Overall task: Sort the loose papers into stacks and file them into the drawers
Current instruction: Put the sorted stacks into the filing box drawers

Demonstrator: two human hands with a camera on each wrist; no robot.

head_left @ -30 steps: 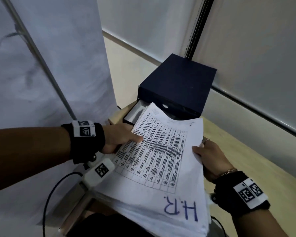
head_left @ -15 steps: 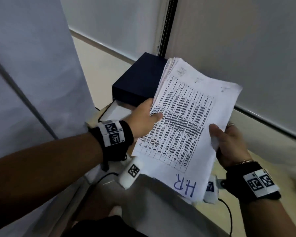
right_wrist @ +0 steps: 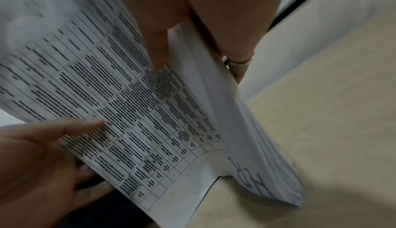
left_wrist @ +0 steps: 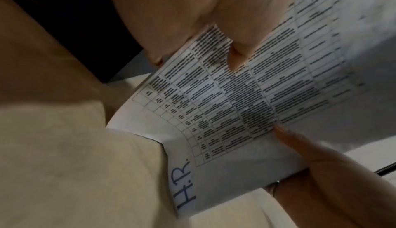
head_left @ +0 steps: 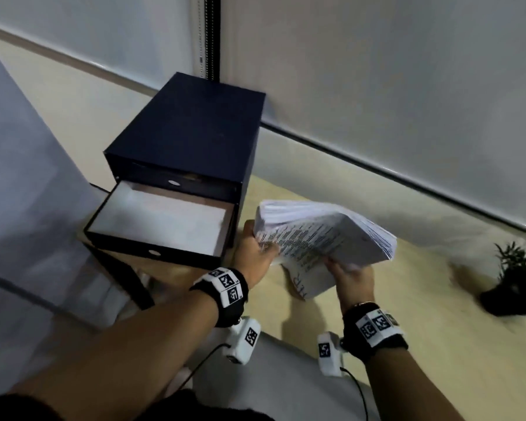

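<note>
The light wood bench (head_left: 422, 299) fills the lower right of the head view. On it, in the middle left of the frame, stands a dark blue drawer box (head_left: 192, 138). Its lower drawer (head_left: 158, 226) is pulled out and looks white and bare inside. The drawer above it (head_left: 176, 183) is pushed in.

Just to the right of the drawer box is a thick stack of papers (head_left: 325, 235), near the middle of the frame. It stands on its lower edge on the bench and bends over. The top sheet has a printed table and the blue letters "H.R." (left_wrist: 184, 184) near its bottom edge.

The left hand (head_left: 255, 250) grips the left side of the stack, thumb on the front. The right hand (head_left: 349, 275) grips the right side, thumb on the front and fingers behind. Both hands are curled round the papers.

A small green plant in a dark pot (head_left: 516, 278) sits at the right edge of the frame.

It looks like this pile is sorted and is being tapped straight on the bench. It is not in a drawer yet. That step is left. I cannot tell if more loose papers wait out of view.
</note>
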